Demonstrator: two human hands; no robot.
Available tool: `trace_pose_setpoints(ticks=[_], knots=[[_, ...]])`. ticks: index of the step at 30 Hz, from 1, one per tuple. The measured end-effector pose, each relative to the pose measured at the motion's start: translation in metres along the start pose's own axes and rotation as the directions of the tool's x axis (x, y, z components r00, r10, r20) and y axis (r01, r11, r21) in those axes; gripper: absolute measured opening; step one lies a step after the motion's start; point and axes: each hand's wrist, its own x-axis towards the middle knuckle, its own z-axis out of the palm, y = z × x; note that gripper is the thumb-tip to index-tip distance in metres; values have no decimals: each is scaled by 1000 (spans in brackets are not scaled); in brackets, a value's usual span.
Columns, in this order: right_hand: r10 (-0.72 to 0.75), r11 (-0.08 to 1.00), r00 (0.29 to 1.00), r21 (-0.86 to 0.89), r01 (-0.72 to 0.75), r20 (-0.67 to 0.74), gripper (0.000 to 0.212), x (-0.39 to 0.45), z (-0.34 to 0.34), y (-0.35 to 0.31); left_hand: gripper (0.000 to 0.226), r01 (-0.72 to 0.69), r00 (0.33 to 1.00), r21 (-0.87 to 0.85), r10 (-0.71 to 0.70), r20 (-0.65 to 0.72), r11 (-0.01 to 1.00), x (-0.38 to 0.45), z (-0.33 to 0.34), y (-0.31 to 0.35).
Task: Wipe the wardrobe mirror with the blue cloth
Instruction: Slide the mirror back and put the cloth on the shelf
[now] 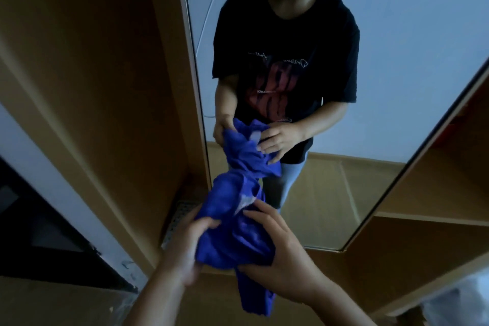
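Observation:
The blue cloth (238, 230) is bunched up in front of the wardrobe mirror (397, 61), its top end close to or touching the glass near the mirror's lower left. My left hand (185, 246) grips the cloth's left side. My right hand (283, 257) cups it from the right and underneath. One end of the cloth hangs down below my hands. The mirror shows a person in a black T-shirt holding the same cloth with both hands.
The mirror sits on a wooden wardrobe door (105, 87) with a pale frame edge. Open wooden shelves (436, 193) stand to the right. A metal grille (180, 217) lies low beside the door's base. A dark panel (39, 233) is at the lower left.

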Motion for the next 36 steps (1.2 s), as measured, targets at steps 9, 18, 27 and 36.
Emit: trace_pose_setpoints(ticks=[9, 18, 27, 36], knots=[[-66, 996, 347, -82, -31, -935, 47, -28, -179, -7, 45, -417, 883, 468, 469, 6, 779, -17, -24, 79], [112, 978, 324, 162, 132, -940, 25, 2, -185, -22, 75, -472, 876, 544, 440, 199, 693, -10, 16, 98], [239, 960, 240, 266, 87, -941, 27, 8, -188, -22, 83, -439, 898, 596, 342, 277, 672, 11, 43, 86], [165, 974, 339, 207, 90, -926, 23, -15, -179, -25, 86, -403, 914, 634, 331, 236, 660, 33, 59, 92]])
